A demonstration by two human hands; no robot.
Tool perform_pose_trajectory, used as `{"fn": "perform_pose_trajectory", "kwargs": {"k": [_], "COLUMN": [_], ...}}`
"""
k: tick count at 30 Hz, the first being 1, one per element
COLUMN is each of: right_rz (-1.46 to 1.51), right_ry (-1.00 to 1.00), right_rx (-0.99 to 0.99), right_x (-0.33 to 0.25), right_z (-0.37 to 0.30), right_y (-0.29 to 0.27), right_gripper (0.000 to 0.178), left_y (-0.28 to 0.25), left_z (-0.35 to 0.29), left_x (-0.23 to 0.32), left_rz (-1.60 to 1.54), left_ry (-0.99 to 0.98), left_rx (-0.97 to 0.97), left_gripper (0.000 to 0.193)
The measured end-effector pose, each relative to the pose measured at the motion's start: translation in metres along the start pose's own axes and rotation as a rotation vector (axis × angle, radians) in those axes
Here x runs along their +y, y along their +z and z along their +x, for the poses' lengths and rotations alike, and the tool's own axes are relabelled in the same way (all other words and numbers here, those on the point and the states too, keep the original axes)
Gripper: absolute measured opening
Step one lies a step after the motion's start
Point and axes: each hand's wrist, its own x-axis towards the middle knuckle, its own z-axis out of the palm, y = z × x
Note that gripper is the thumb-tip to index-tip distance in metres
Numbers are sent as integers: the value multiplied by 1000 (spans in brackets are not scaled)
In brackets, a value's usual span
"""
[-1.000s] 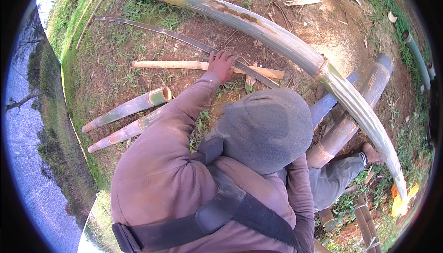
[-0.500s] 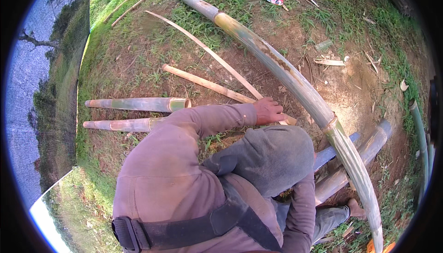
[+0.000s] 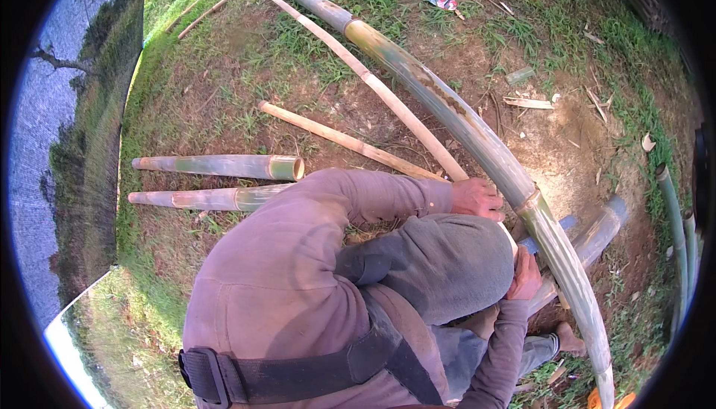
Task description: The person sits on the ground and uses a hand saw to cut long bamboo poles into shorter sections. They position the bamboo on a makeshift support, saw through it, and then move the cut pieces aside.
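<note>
A long split bamboo strip runs diagonally from the far left toward my raised knee. My left hand is closed over it near its close end, just beyond the knee. Beside the knee, my right hand has its fingers closed at the strip's pale end; the knee hides part of this grip. A thick bamboo pole slants past on the right of both hands. Under that pole lies a long blue object, mostly covered, its kind unclear.
A narrower bamboo piece lies left of the strip. Two bamboo tubes rest further left. Another thick bamboo length crosses beneath the pole. Wood chips and grass are scattered beyond; green bamboo stands at the right edge.
The strip has shifted right and turned, showing a broader face. My left hand has moved right with it. My right hand has come out from behind the knee to the strip's end.
</note>
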Motion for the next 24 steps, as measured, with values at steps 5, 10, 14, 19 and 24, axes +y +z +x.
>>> {"fn": "perform_pose_trajectory", "kwargs": {"k": [5,10,14,19,24], "right_rz": [-9,2,-40,-88,-43], "right_ry": [2,-11,-27,-16,-12], "right_rx": [30,98,139,122,134], "right_x": [24,44,64,74,82], "right_z": [-16,-35,-60,-75,-76], "right_y": [-8,-16,-30,-52,-41], "right_gripper": [48,47,46,46,45], "left_y": [4,6,6,-53,-43], "left_z": [24,44,49,5,-12], "left_x": [8,12,3,-35,-59], "left_rz": [-77,-284,-329,-34,60], "left_ry": [75,144,150,-109,-159], "left_rx": [8,-61,102,12,-121], "left_gripper": [35,38,50,66,52]}}
